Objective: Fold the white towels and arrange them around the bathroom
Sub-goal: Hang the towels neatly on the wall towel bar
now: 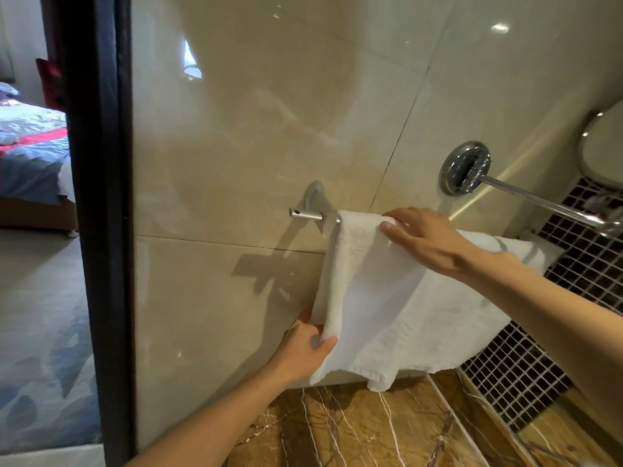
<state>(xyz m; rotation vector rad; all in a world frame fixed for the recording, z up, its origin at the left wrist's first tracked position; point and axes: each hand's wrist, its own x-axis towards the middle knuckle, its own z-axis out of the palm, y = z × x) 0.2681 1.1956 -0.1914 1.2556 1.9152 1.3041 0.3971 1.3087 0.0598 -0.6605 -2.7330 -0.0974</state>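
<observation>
Glossy beige wall tiles fill most of the view, with a black door frame standing at nine o'clock and a bed with a blue patterned cover seen beyond it. Brown veined marble flooring is seen at six o'clock, and a dark mosaic tile strip runs down at four o'clock.

A towel bar is fixed to the wall just left of centre; only its left end and mount are exposed. A white towel is draped over the bar and hangs down the wall, its lower hem reaching almost to the floor line at five o'clock.

The left hand is placed at seven o'clock from the towel's middle, and the towel's left hanging edge is pinched between its thumb and fingers. The right hand is laid on top of the towel at the bar, at about one o'clock from the towel's middle, palm down with fingers spread and pressed flat on the cloth rather than closed around it.

A chrome wall flange with a rod running toward three o'clock is mounted above and to the right of the towel, apart from it. A curved chrome fitting is partly seen at two o'clock.
</observation>
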